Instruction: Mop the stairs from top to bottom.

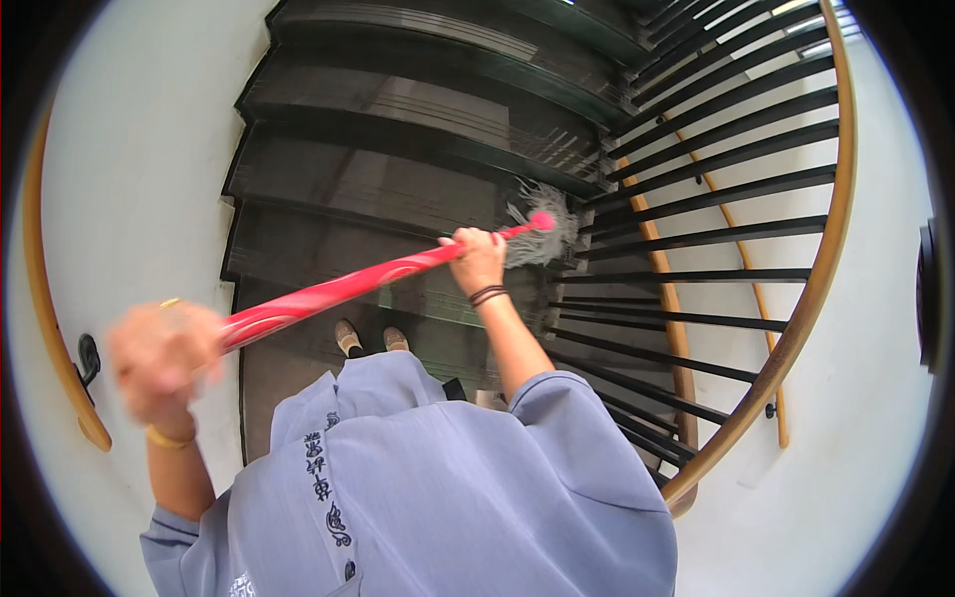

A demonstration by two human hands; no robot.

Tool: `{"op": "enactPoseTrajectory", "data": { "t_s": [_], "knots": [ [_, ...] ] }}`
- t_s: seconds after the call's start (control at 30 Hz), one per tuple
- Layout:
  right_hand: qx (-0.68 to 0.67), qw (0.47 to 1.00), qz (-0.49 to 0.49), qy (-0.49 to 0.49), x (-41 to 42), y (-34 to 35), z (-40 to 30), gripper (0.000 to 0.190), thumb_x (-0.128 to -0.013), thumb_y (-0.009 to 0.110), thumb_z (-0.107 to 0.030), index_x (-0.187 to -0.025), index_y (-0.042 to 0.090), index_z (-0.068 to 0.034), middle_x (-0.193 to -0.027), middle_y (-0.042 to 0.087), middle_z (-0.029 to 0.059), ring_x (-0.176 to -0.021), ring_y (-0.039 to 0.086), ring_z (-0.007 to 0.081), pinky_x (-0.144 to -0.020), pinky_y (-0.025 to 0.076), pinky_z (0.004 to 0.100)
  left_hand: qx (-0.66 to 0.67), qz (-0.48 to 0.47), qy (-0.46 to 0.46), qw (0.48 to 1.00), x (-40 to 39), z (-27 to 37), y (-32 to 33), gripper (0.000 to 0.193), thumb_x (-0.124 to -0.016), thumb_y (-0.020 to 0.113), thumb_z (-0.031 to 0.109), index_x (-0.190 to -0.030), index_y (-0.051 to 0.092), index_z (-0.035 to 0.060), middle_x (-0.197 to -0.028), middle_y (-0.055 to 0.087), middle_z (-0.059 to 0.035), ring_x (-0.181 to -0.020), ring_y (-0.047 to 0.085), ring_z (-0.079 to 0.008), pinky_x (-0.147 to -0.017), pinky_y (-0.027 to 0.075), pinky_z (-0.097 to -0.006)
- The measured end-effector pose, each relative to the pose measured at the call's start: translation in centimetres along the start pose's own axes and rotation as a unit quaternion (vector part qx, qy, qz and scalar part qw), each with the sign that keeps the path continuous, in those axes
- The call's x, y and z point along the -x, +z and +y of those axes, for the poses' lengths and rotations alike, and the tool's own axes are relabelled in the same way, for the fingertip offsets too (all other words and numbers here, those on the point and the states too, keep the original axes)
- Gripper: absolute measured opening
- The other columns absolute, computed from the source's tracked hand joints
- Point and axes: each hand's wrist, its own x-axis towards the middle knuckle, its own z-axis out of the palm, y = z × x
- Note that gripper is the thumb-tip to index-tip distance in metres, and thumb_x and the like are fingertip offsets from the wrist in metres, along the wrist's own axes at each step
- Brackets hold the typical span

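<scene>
A string mop with a red handle (336, 287) slants across the view. My left hand (166, 360), somewhat blurred, is closed around the upper end of the handle. Lower down, near the pink joint of the mop, my right hand (476, 260) grips the same handle. The grey mop head (548, 235) is spread on a dark stair tread (418, 183), at the end beside the railing. Its strands lie close to the foot of the black balusters (716, 235).
Dark curved steps with striped edges rise away ahead of my shoes (349, 336). A wooden handrail (839, 172) tops the balusters on the right. Along the white wall on the left runs another wooden handrail (41, 283) on a black bracket (89, 358).
</scene>
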Motion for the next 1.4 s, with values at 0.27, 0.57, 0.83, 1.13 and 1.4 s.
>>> {"op": "enactPoseTrajectory", "data": {
  "t_s": [0.27, 0.57, 0.83, 1.13, 1.4],
  "knots": [
    [-0.06, 0.994, 0.028, 0.085, 2.4, 2.5, 3.9, 0.024, -0.077, 0.069, -0.025, -0.069, 0.052, -0.011, -0.075, 0.054, 0.005, -0.085, 0.055, 0.0272, -0.081, 0.042, 0.0437, -0.026, 0.05, -0.077, 0.995, 2.2, -2.5, 3.5, 0.021, -0.081, 0.045, 0.003, -0.065, 0.059, 0.0059, -0.052, 0.055, -0.0053, -0.062, 0.061, -0.0244, -0.082, 0.049, -0.045],
    [-0.131, 0.985, 0.047, -0.103, 0.2, 2.4, -10.6, 0.027, -0.075, 0.068, -0.02, -0.063, 0.047, -0.01, -0.065, 0.051, 0.0097, -0.066, 0.051, 0.0315, -0.064, 0.04, 0.0427, -0.122, 0.017, 0.044, 0.991, 6.8, 8.7, -1.3, 0.012, -0.079, 0.05, 0.005, -0.08, 0.061, 0.0109, -0.052, 0.053, -0.0001, -0.05, 0.059, -0.0198, -0.068, 0.052, -0.0374],
    [-0.386, 0.886, -0.027, -0.255, -1.2, 3.9, -30.1, 0.026, -0.072, 0.071, -0.012, -0.066, 0.046, -0.008, -0.067, 0.048, 0.0085, -0.071, 0.05, 0.0292, -0.072, 0.04, 0.0397, -0.207, 0.036, 0.155, 0.965, 18.8, 22.2, -0.4, 0.014, -0.074, 0.055, 0.006, -0.066, 0.05, 0.0158, -0.047, 0.047, 0.0075, -0.039, 0.046, -0.0023, -0.049, 0.047, -0.0156],
    [-0.353, 0.821, -0.279, -0.351, -3.0, 9.0, -39.0, 0.006, -0.073, 0.064, -0.012, -0.076, 0.059, -0.01, -0.084, 0.06, 0.0058, -0.093, 0.055, 0.0249, -0.092, 0.036, 0.0441, -0.365, -0.007, 0.108, 0.925, 11.2, 20.2, 4.1, 0.03, -0.07, 0.054, 0.002, -0.099, 0.057, 0.0073, -0.051, 0.041, -0.0036, -0.043, 0.037, -0.0145, -0.041, 0.041, -0.0304],
    [-0.308, 0.854, -0.248, -0.337, 2.7, 2.7, -34.2, 0.011, -0.067, 0.065, -0.014, -0.072, 0.056, -0.011, -0.075, 0.057, 0.0041, -0.084, 0.055, 0.0237, -0.084, 0.039, 0.0378, -0.233, 0.19, 0.241, 0.923, 26.0, 27.8, 1.1, 0.02, -0.072, 0.054, 0.013, -0.058, 0.04, 0.016, -0.043, 0.042, 0.0091, -0.034, 0.036, -0.002, -0.042, 0.039, -0.0121]
  ]
}}
